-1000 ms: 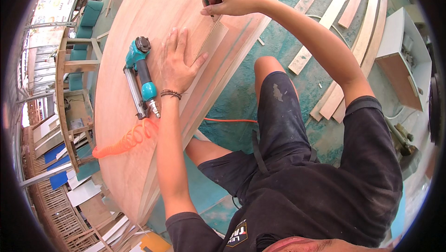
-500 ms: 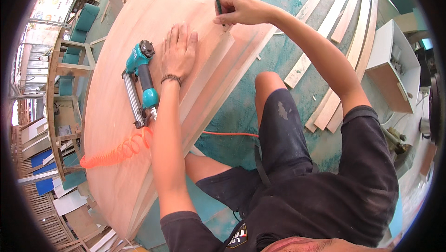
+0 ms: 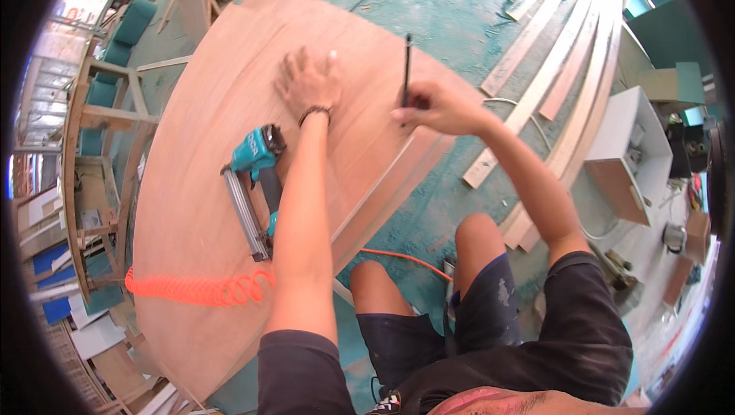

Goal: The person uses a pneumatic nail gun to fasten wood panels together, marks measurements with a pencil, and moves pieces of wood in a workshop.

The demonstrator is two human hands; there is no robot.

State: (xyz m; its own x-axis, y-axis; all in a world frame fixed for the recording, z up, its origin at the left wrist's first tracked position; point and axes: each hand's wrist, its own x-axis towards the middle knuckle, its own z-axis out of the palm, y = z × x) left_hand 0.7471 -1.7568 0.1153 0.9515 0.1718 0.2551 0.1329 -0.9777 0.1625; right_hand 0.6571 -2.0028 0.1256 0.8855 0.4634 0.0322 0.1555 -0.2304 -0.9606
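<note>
A dark pencil stands nearly upright in my right hand, its lower end at the near right edge of a large plywood sheet. My left hand lies on the sheet with its fingers spread, somewhat blurred; a bracelet circles the wrist. Next to my left forearm rests a teal nail gun with a long grey magazine, partly covered by that forearm. An orange coiled air hose lies across the sheet near the gun. More sheet layers show below the top one along its near edge.
Several long wooden strips lie on the teal-stained floor at the right. Beyond them is a white open box with things inside. A wooden frame stands at the left, with board offcuts near it. An orange hose runs by my knees.
My right hand and the pencil have shifted along the sheet's edge, lower and rightward in the picture. My left hand has moved over the sheet, its fingers spread wider. The view has shifted too.
</note>
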